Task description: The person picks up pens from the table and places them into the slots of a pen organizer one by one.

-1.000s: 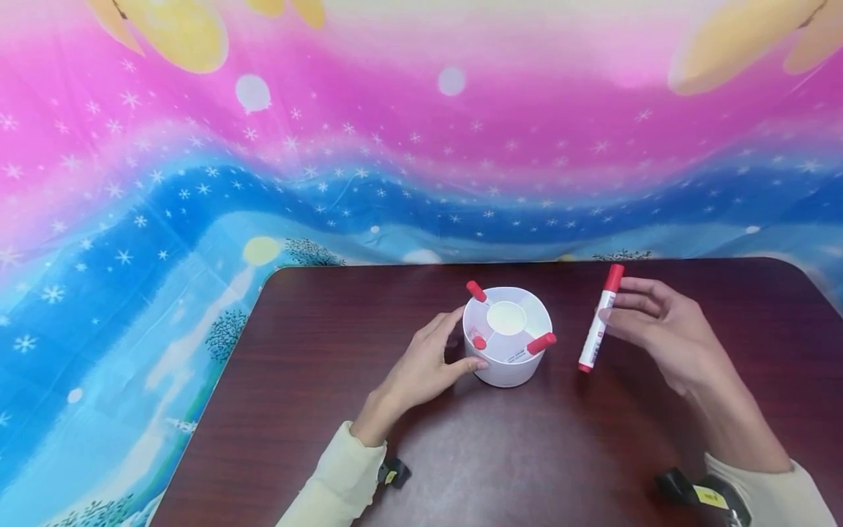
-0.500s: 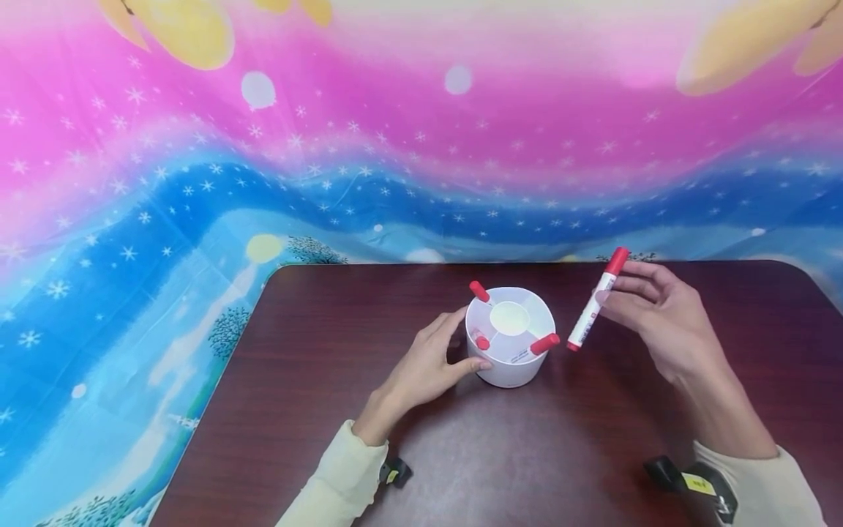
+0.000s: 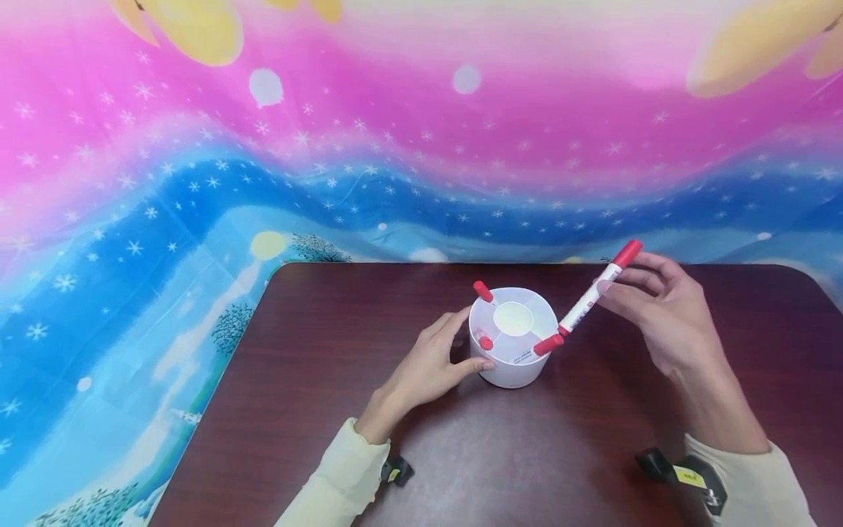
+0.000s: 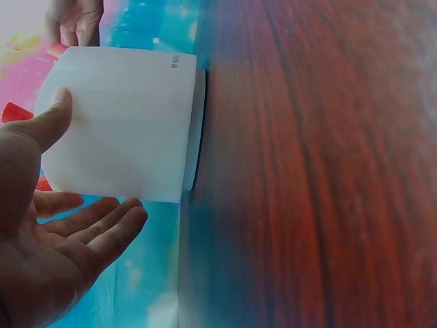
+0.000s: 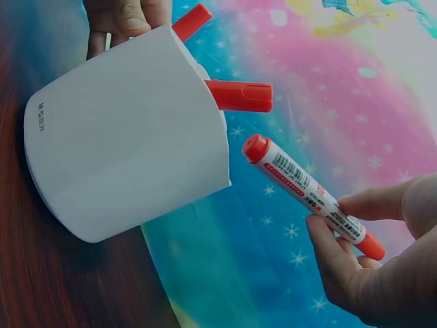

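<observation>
A white round pen holder (image 3: 514,373) with a circular middle compartment and dividers around it stands upright on the table. Three red-capped markers lean in its outer compartments, one cap at the back left (image 3: 483,290), another at the front left (image 3: 485,342), the third at the front right (image 3: 548,345). My left hand (image 3: 428,362) holds the holder from the left, thumb on its front wall (image 4: 116,123) and fingers along its side. My right hand (image 3: 672,315) pinches a white marker (image 5: 311,193) with red ends, tilted, its lower end close to the holder's right rim.
The dark wood-grain table (image 3: 296,329) ends at a back edge just beyond the holder. Behind it hangs a pink and blue patterned cloth (image 3: 395,146). Each wrist carries a small black camera, the left one (image 3: 397,472) near the table's front.
My right hand has moved left and up, bringing the marker to the holder's right rim and tilting it further. My left hand stays on the holder.
</observation>
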Available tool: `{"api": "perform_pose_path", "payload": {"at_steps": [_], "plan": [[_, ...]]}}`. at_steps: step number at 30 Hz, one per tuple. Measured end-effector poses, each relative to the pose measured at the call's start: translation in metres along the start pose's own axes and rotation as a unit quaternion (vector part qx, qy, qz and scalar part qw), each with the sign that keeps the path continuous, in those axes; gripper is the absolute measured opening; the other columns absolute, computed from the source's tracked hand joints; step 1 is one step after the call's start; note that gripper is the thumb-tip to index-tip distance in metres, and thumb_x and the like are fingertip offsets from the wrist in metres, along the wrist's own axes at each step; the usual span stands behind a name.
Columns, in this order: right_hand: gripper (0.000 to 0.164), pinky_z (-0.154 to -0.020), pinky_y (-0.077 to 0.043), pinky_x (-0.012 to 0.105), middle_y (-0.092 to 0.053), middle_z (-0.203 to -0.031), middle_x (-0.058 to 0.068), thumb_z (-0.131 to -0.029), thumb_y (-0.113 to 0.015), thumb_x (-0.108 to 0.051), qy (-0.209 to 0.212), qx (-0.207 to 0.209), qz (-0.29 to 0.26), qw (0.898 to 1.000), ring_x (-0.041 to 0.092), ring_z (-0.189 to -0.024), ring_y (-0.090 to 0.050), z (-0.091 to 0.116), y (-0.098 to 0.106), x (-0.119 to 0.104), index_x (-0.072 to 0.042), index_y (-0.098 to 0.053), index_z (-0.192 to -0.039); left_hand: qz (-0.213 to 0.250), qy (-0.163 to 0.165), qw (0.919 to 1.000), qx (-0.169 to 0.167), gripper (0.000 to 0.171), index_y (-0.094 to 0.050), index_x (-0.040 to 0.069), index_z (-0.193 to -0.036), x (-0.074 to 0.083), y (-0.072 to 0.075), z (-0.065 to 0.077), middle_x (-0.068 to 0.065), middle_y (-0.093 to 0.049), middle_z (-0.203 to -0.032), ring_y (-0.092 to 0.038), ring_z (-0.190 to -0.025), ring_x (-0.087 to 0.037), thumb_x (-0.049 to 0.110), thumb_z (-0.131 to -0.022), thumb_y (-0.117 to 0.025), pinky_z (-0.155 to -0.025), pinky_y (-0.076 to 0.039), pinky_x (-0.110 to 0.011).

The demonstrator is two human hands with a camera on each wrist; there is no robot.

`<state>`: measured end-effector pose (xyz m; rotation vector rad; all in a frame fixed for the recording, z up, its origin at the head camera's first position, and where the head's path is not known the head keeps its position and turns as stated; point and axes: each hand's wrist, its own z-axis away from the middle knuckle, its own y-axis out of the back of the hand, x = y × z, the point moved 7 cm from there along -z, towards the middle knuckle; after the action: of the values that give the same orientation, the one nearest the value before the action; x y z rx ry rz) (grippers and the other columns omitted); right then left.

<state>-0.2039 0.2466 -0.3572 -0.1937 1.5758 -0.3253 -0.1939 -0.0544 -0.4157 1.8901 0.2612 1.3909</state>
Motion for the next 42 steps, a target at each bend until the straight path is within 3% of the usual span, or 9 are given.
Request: {"api": "perform_pose_path", "payload": {"at_steps": [15, 27, 42], "plan": [[0.049, -0.079, -0.066, 0.029, -0.069, -0.103, 0.003, -0.092, -0.076, 0.013, 0.007, -0.006, 0.007, 1.0, 0.01, -0.086, -0.079, -0.005, -0.013, 0.004, -0.006, -0.051, -0.129, 0.004, 0.003, 1.0, -0.007, 0.094, -0.037, 0.021, -0.168, -0.002, -0.003, -0.005, -0.004, -0.06, -0.145, -0.064, -0.133, -0.026, 0.041, -0.091, -0.087, -0.11, -0.059, -0.042], [0.043, -0.079, -0.066, 0.027, -0.062, -0.108, 0.005, -0.095, -0.078, 0.003, -0.01, -0.009, 0.074, 0.997, 0.007, -0.087, -0.078, -0.006, -0.022, 0.02, -0.011, -0.053, -0.127, -0.014, 0.002, 0.9999, -0.001, 0.093, -0.037, 0.022, -0.168, -0.002, -0.003, -0.003, -0.003, -0.059, -0.149, -0.065, -0.131, -0.02, 0.044, -0.092, -0.086, -0.11, -0.058, -0.037], [0.04, -0.077, -0.066, 0.025, -0.064, -0.105, 0.004, -0.095, -0.08, -0.002, 0.005, 0.011, 0.125, 0.992, 0.005, -0.084, -0.076, -0.005, -0.032, 0.026, -0.013, -0.057, -0.127, 0.002, 0.002, 1.0, 0.005, 0.092, -0.039, 0.023, -0.167, -0.004, -0.003, -0.001, -0.003, -0.059, -0.15, -0.066, -0.131, -0.019, 0.041, -0.091, -0.087, -0.11, -0.058, -0.038]]}}
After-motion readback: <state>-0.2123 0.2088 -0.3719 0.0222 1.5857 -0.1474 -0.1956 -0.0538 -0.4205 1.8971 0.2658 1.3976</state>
